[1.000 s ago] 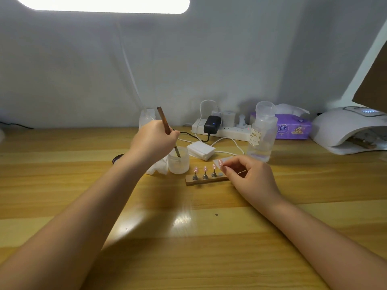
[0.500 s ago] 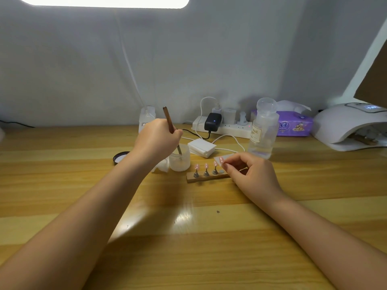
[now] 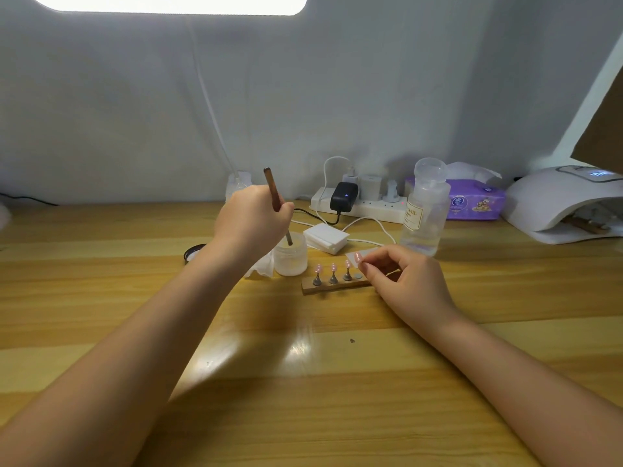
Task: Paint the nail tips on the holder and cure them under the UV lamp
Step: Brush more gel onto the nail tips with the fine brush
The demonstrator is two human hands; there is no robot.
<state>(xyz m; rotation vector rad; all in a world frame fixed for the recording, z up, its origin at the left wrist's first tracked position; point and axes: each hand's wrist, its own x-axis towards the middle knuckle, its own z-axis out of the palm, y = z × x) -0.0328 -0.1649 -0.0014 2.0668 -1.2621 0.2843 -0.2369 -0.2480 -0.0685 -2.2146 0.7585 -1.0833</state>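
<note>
Nail tips (image 3: 333, 267) on holder (image 3: 333, 285), right hand (image 3: 404, 281) pinching 1, left hand (image 3: 253, 220) gripping brush (image 3: 273, 192) in jar (image 3: 290, 254)

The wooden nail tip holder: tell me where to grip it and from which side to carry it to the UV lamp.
Pinch the wooden nail tip holder by its bare left end, coming in low from the left. Three pink nail tips stand upright along its top, so a grasp from above would likely smudge them. The right hand covers its right end, and the small jar crowds the far side.
</note>
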